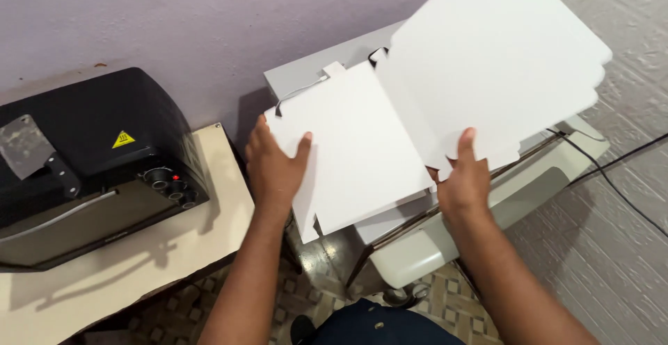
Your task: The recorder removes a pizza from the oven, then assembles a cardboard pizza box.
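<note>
Dark-trousered lap point(376, 324) at the bottom edge, forearms reaching up from it. Left hand point(273, 167) laid over the near-left edge of a flat white die-cut card sheet point(355, 150), thumb on top, fingers curled behind the edge, gripping it. Right hand point(465, 178) pinching the lower edge of a second, larger white die-cut sheet point(494, 60), thumb upright on its face, other fingers hidden behind, so closed on it as far as can be told. First sheet lying nearly flat on the grey-and-cream machine point(487, 206); second tilted up and away like a turned page, overlapping the first along its right side. To do this well, probably: keep both grips at the edges, lift the upper sheet cleanly off the lower without bending the notched tabs, hold the lower one square on the machine's flat top. Counted: two white sheets, two hands, one cream machine with black cables point(626, 178) trailing right, one black heat device point(90, 157) with a yellow warning triangle and knobs on a cream table point(139, 261) to the left, against a lilac wall point(209, 25).
</note>
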